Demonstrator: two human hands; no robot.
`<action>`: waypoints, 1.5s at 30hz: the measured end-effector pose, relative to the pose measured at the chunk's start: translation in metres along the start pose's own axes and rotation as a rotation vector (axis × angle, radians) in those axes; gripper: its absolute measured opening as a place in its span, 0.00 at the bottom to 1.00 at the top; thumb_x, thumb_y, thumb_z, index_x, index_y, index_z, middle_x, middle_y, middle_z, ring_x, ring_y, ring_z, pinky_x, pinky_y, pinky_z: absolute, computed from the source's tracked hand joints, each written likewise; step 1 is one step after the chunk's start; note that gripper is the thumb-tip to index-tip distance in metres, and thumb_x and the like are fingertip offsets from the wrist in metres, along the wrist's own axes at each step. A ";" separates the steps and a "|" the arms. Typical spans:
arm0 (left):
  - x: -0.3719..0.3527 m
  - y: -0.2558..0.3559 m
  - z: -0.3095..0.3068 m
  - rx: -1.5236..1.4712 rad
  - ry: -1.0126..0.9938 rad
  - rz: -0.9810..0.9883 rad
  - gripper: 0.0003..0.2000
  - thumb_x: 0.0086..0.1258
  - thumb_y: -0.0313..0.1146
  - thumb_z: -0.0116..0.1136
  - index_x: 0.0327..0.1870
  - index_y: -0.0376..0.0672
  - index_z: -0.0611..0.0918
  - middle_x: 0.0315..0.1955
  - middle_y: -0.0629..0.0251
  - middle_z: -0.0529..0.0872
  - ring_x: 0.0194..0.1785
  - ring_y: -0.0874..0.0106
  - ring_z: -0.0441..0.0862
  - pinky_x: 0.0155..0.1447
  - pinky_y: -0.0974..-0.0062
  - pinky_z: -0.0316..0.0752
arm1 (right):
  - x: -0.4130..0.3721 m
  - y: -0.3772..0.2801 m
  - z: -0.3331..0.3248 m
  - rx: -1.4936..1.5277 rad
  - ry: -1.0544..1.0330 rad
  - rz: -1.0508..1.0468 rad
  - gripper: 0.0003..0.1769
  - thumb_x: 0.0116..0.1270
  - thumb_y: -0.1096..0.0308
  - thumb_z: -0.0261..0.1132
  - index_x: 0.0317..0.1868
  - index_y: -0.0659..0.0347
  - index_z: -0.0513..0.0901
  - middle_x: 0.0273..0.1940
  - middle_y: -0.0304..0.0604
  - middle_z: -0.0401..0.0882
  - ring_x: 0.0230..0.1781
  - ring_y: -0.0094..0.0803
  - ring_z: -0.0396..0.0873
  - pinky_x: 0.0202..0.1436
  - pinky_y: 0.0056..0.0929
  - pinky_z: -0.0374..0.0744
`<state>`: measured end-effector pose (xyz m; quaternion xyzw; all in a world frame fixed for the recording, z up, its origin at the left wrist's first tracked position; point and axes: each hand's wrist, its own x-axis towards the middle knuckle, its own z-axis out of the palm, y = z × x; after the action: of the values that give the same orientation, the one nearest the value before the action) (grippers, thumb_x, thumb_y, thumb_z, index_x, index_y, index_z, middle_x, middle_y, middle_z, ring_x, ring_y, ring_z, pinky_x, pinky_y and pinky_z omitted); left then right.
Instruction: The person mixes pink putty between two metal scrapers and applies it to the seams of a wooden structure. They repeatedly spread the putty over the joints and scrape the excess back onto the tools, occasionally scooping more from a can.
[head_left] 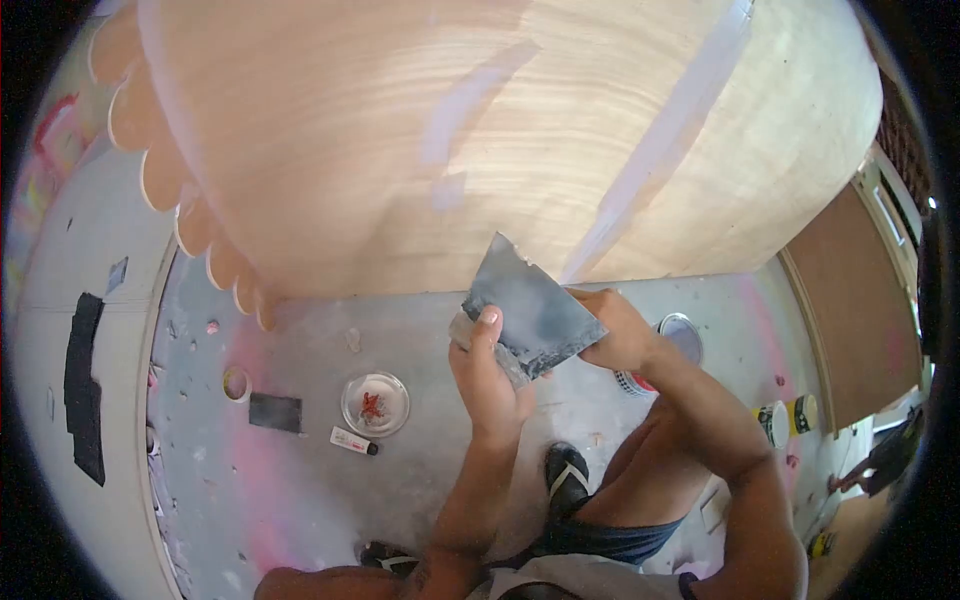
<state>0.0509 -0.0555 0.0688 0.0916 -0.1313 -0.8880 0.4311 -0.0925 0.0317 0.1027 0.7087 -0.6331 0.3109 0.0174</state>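
My left hand (482,385) is closed on a small greyish block (463,330), its thumb pressing a dark grey sheet of sandpaper (530,305) against it. The sheet is worn and dusty, with a ragged lower edge. At the sheet's right corner, my right hand (615,332) grips it, with most of its fingers hidden behind. Both hands are in front of me, above the floor and near the foot of a large curved plywood panel (340,150). Pale purple filler strips (665,135) run across the panel, and its left edge is scalloped.
On the floor lie a clear round dish (347,405) with red bits, a white tube (352,441), a dark sandpaper piece (275,412) and a tape roll (236,384). A tin (682,338) stands behind my right forearm; more cans (772,424) are further right. A brown board (850,300) leans at right.
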 end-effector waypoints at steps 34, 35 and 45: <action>0.045 -0.055 -0.074 -0.989 -0.987 -0.754 0.17 0.72 0.34 0.52 0.52 0.28 0.72 0.39 0.61 0.82 0.33 0.73 0.81 0.29 0.71 0.75 | 0.018 -0.018 -0.043 0.768 0.102 0.568 0.14 0.66 0.61 0.67 0.35 0.65 0.83 0.21 0.40 0.79 0.17 0.26 0.77 0.17 0.24 0.73; 0.046 -0.054 -0.073 -0.819 -0.835 -0.656 0.17 0.73 0.35 0.51 0.53 0.30 0.72 0.40 0.61 0.81 0.34 0.73 0.80 0.31 0.72 0.75 | 0.016 -0.029 -0.035 0.718 0.016 0.548 0.14 0.67 0.61 0.67 0.32 0.65 0.83 0.20 0.40 0.79 0.16 0.27 0.77 0.17 0.25 0.73; 0.030 -0.014 -0.026 0.255 0.258 0.336 0.24 0.74 0.45 0.54 0.63 0.39 0.70 0.55 0.59 0.74 0.55 0.65 0.74 0.56 0.69 0.72 | 0.017 -0.035 -0.033 0.909 0.266 0.583 0.18 0.72 0.56 0.62 0.36 0.66 0.81 0.19 0.37 0.77 0.15 0.23 0.75 0.20 0.24 0.73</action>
<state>0.0289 -0.0747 0.0382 0.2347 -0.1998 -0.7610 0.5708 -0.0747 0.0374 0.1499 0.3951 -0.5974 0.6315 -0.2970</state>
